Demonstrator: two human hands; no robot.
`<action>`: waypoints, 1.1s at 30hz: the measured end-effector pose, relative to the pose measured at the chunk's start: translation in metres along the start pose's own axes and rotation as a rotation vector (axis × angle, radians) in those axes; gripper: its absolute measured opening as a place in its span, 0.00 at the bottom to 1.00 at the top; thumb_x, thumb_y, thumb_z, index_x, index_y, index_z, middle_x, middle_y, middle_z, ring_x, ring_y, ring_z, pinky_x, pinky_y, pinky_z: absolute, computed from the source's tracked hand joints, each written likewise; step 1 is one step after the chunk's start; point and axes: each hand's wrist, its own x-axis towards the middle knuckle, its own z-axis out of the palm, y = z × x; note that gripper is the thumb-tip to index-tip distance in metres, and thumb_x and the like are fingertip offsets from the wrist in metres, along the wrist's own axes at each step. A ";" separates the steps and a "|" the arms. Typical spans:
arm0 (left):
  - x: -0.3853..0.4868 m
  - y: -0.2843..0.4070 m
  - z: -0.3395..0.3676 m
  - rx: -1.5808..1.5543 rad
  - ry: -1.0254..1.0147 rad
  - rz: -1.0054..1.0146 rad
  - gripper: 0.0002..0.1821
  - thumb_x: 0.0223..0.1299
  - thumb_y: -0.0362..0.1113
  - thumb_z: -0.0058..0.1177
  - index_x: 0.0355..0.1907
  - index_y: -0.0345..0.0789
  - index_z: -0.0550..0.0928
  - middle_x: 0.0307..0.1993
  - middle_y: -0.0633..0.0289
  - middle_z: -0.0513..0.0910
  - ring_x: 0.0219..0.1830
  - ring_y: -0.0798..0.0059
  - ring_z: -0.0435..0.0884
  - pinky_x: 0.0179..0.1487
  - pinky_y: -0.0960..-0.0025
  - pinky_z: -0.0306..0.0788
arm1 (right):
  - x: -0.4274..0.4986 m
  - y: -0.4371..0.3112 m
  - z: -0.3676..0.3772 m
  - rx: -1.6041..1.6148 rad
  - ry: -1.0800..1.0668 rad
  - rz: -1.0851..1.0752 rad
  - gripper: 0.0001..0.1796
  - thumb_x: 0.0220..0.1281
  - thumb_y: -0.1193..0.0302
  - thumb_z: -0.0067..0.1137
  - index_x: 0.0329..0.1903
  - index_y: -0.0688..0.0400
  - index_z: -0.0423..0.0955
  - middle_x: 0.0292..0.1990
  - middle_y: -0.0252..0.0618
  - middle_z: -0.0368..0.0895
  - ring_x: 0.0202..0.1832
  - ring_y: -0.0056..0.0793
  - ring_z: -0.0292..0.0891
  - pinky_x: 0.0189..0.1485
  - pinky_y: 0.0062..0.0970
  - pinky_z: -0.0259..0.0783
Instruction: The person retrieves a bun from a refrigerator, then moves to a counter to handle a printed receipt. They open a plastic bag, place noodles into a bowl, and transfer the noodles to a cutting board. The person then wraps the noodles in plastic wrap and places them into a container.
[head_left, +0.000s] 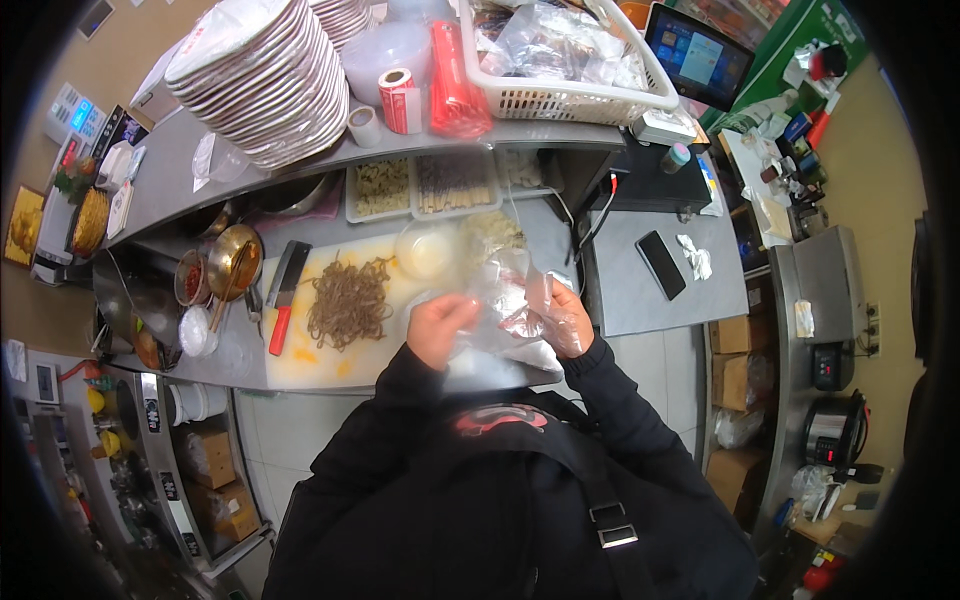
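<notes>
My right hand (568, 321) grips a clear plastic bag (517, 296) with a silvery, shiny thing showing in it. At the bag's left side is my left hand (445, 322), blurred, its fingers close together; whether it pinches the plastic is unclear. Left of my hands, a heap of dark brown noodles (349, 301) lies on a white cutting board (375, 360). A cleaver with a red handle (282, 315) rests on the board's left part. Beyond my left hand stands a pale round container (427, 249), seen hazily.
Trays of skewers (455, 184) and other food (382, 187) sit under the shelf. On the left are a metal bowl (232, 259) and a tub of red food (191, 277). A white basket (570, 101) and stacked foil-lined trays (262, 90) load the shelf. A phone (660, 265) lies right.
</notes>
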 end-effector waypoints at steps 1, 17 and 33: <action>-0.001 -0.001 -0.001 0.043 0.046 0.000 0.12 0.69 0.37 0.56 0.43 0.28 0.85 0.32 0.66 0.84 0.34 0.83 0.78 0.42 0.77 0.71 | 0.000 0.003 -0.001 0.007 -0.003 0.001 0.26 0.71 0.60 0.57 0.61 0.66 0.68 0.68 0.55 0.66 0.44 0.47 0.85 0.44 0.35 0.83; -0.007 0.013 0.002 0.257 0.329 0.261 0.07 0.63 0.31 0.63 0.33 0.28 0.84 0.27 0.67 0.83 0.30 0.86 0.76 0.38 0.79 0.70 | -0.016 -0.006 -0.007 -0.586 0.512 -0.395 0.16 0.77 0.65 0.47 0.50 0.64 0.77 0.44 0.38 0.82 0.45 0.23 0.77 0.49 0.22 0.71; -0.007 -0.017 -0.048 -0.248 0.257 -0.156 0.04 0.65 0.28 0.55 0.34 0.35 0.76 0.32 0.64 0.80 0.35 0.81 0.78 0.40 0.76 0.72 | 0.023 0.030 0.019 -0.049 0.052 0.080 0.08 0.70 0.72 0.57 0.37 0.64 0.79 0.36 0.40 0.84 0.39 0.24 0.79 0.53 0.28 0.72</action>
